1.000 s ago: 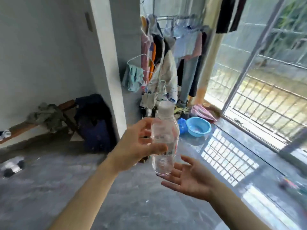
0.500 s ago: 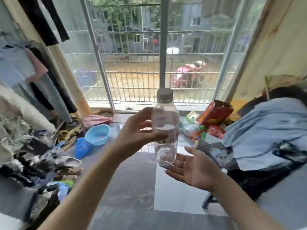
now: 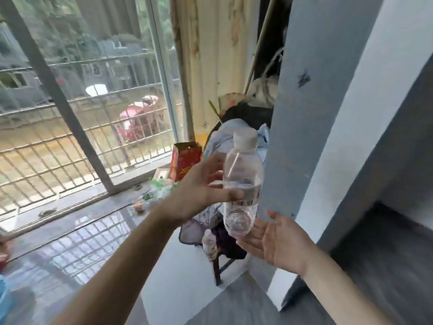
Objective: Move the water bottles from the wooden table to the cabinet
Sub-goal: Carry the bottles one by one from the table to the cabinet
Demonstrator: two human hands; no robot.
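Observation:
A clear plastic water bottle (image 3: 241,174) with a white cap and a barcode label hangs upright in the air at mid-frame. My left hand (image 3: 201,191) grips it round the middle, thumb across the label. My right hand (image 3: 278,240) lies open, palm up, just below and right of the bottle's base; whether it touches the base is unclear. Neither the wooden table nor the cabinet can be made out for certain.
A grey and white pillar (image 3: 311,127) stands close behind the bottle on the right. A chair piled with clothes (image 3: 232,134) sits beside it, with a second bottle (image 3: 209,242) low down. A red box (image 3: 185,160) and litter lie by the barred window (image 3: 70,127).
The view has swung right, from the clothes rack past the window to the pillar. Both hands keep the same pose, the left holding the bottle and the right open beneath it.

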